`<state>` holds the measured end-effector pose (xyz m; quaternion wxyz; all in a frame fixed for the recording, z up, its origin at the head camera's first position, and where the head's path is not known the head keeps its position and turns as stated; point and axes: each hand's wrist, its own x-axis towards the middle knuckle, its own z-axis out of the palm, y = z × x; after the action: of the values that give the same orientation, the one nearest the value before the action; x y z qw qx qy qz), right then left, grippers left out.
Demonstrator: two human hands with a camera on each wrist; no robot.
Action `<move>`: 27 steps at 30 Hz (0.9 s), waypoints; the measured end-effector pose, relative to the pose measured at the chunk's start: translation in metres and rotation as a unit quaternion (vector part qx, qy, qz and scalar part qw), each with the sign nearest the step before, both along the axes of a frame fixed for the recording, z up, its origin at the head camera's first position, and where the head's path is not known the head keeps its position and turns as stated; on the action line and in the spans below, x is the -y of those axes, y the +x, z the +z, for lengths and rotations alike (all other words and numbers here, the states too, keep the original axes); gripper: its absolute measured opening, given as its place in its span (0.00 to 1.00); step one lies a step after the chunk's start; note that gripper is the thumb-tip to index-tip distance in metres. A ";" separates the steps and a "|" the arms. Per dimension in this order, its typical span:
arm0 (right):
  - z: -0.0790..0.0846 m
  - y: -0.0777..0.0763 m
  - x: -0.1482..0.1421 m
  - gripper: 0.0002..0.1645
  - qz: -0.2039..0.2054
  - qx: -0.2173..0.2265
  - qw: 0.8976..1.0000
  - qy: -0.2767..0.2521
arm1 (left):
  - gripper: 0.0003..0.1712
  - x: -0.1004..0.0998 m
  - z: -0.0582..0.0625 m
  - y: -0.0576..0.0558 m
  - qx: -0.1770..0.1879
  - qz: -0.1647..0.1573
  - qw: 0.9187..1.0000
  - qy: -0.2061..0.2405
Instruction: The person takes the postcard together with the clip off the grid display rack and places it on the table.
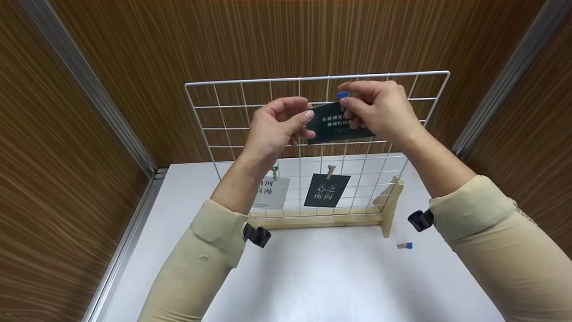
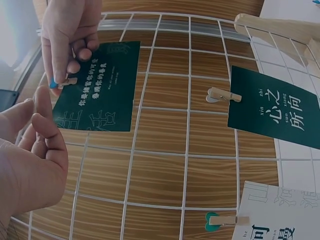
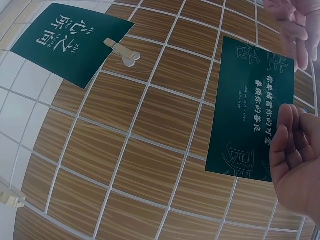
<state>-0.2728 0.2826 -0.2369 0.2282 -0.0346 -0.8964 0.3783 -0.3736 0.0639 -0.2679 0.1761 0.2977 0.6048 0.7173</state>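
Observation:
A dark green card (image 1: pixel 330 127) with white lettering is up in front of the wire grid's upper part. My left hand (image 1: pixel 275 127) pinches its left edge near the upper corner, thumb in front. At the card's top edge, my right hand (image 1: pixel 386 109) pinches a small wooden clothespin (image 2: pixel 70 81) with a blue heart (image 1: pixel 342 95). The right fingers cover part of the card, and in the right wrist view they hide the clothespin. Lower on the white wire grid (image 1: pixel 299 79), clothespins hold another green card (image 1: pixel 327 191) and a white card (image 1: pixel 277 193).
The grid stands in a wooden base (image 1: pixel 313 222) on a white table (image 1: pixel 304 277). A second clothespin with a blue end (image 1: pixel 405 245) lies on the table to the right of the base. Wood-grain panels (image 1: pixel 134 40) enclose the back and sides.

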 end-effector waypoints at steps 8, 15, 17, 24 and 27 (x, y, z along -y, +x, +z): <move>-0.001 -0.001 -0.002 0.18 0.003 0.000 1.000 0.001 | 0.18 -0.003 -0.002 -0.001 0.015 -0.001 1.000 0.001; 0.000 -0.002 -0.002 0.18 0.003 -0.002 1.000 -0.004 | 0.16 -0.006 -0.009 -0.004 0.018 -0.008 0.999 -0.040; 0.000 -0.002 -0.002 0.18 0.004 -0.001 1.000 -0.007 | 0.15 -0.006 -0.012 -0.004 0.018 -0.009 0.999 -0.051; 0.001 -0.001 -0.002 0.18 0.007 0.000 1.000 -0.007 | 0.13 -0.008 -0.017 -0.004 -0.007 -0.018 0.998 -0.055; 0.000 0.000 -0.002 0.18 0.012 -0.006 1.000 -0.009 | 0.14 -0.009 -0.019 -0.004 -0.016 -0.022 0.998 -0.054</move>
<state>-0.2724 0.2849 -0.2365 0.2288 -0.0237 -0.8921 0.3889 -0.3772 0.0732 -0.2869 0.1977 0.3124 0.6385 0.6750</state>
